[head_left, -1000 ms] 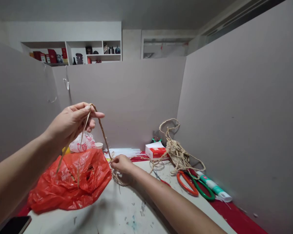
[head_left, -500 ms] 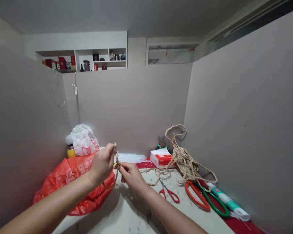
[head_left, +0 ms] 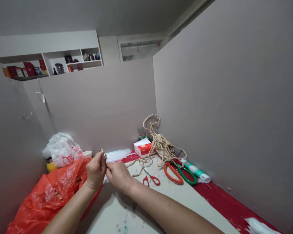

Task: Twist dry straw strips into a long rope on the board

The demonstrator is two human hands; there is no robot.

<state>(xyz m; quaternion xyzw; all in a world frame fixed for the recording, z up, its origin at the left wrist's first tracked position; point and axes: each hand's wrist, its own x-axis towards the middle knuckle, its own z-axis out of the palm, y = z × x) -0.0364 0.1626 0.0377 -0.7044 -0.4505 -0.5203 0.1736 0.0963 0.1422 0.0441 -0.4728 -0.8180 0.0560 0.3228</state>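
Hands meet above the paint-flecked table (head_left: 175, 208): the left hand (head_left: 95, 170) and right hand (head_left: 117, 174) press together, fingers pinched shut on a short piece of twine (head_left: 102, 151) that shows just above the left thumb. Left of them lies a red plastic bag (head_left: 47, 198). Beyond sit small red scissors (head_left: 150, 178), then orange and green scissors (head_left: 178, 173), a glue tube (head_left: 195, 170), a twine bundle (head_left: 161, 144) and a red-and-white box (head_left: 143, 148).
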